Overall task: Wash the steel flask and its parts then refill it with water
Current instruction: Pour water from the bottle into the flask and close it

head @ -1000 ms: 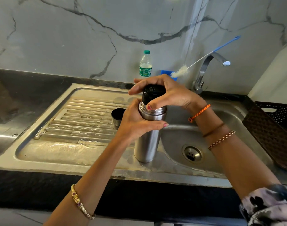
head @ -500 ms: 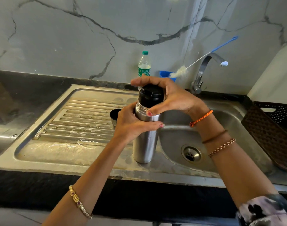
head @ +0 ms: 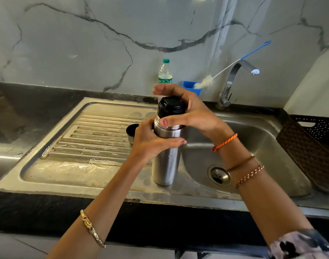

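The steel flask stands upright on the sink's ledge between the draining board and the basin. My left hand grips its upper body from the left. My right hand is curled round the black stopper at the flask's mouth, thumb on the steel neck. The flask's cup lid stands open side up on the draining board, partly hidden behind my left hand.
The steel sink basin with its drain lies right of the flask, the tap behind it. A bottle brush leans in a blue holder beside a plastic water bottle. A brown basket sits at the right.
My right hand has turned round the black stopper, its fingers shifting over the top. The flask and my left hand have stayed in place.
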